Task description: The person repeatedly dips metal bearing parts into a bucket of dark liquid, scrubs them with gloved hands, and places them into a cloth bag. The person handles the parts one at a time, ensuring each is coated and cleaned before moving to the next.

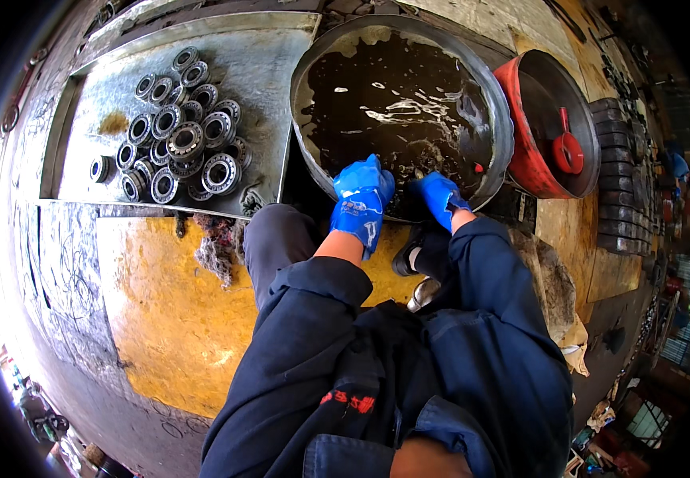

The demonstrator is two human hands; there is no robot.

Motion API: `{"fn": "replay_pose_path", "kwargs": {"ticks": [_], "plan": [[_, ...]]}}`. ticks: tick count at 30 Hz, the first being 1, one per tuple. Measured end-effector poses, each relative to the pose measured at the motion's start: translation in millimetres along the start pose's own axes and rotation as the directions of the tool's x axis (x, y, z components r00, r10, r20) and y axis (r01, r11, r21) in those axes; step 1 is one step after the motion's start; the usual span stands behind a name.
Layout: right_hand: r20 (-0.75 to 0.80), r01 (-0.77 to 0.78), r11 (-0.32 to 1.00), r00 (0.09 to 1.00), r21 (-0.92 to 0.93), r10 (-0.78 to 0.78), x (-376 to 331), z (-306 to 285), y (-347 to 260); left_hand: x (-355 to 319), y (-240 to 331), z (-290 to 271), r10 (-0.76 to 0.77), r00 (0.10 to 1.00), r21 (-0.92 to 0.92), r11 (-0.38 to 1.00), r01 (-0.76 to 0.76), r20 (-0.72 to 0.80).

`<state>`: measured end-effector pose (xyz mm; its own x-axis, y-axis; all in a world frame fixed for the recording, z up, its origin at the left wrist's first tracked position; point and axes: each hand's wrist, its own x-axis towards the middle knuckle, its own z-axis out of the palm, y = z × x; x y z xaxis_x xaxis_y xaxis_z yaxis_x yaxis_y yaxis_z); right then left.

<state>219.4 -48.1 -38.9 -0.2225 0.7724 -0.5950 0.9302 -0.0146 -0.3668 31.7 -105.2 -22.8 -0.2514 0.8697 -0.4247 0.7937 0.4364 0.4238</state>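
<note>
- Head view, nearest: the left hand [363, 193] and right hand [440, 195], both in blue gloves, reach over the near rim of the round metal basin [504, 119].
- Fingers dip into the dark liquid [393, 95]; whether they are spread or pinching something I cannot tell.
- Judgement: keep both hands low to limit splashing.
- Farther left, washed-looking bearings [181, 139] lie heaped on the metal tray [265, 72].
- Right of the basin stands a red bucket [524, 151].

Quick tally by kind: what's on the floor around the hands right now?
Bearings on the metal tray: roughly 23, piled, so exact count unclear
Basins: 2, a grey one of dark liquid and a red one
Rag wads: 1
Blue-gloved hands: 2, left and right, at the grey basin's near rim
Total: about 29
</note>
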Motion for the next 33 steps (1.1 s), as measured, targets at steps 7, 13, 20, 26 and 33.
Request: {"fn": "replay_pose_path", "kwargs": {"ticks": [7, 13, 20, 26, 33], "plan": [[0.275, 0.345, 0.367, 0.933, -0.864, -0.231, 45, 25, 8, 6, 19, 14, 0.037, 0.999, 0.005, 0.999, -0.037, 0.011], [0.088, 0.093, 0.968, 0.993, -0.235, -0.075, 42, 14, 7, -2, -7, -2, -0.023, 0.999, -0.005, 1.000, 0.023, -0.025], [0.287, 0.248, 0.569, 0.958, -0.784, -0.022, 60, 21, -7, 8, 7, 20, 0.047, 0.997, 0.011, 0.999, -0.046, -0.056], [0.256, 0.370, 0.649, 0.929, -0.665, -0.268, 53, 10, -6, 10, 5, 19, 0.008, 0.999, 0.020, 1.000, -0.007, -0.052], [-0.125, -0.027, 0.992, 0.992, -0.124, 0.012, 26, -62, 3, 4, 1, 6, -0.036, 0.999, 0.016, 0.999, 0.036, -0.018]]}}
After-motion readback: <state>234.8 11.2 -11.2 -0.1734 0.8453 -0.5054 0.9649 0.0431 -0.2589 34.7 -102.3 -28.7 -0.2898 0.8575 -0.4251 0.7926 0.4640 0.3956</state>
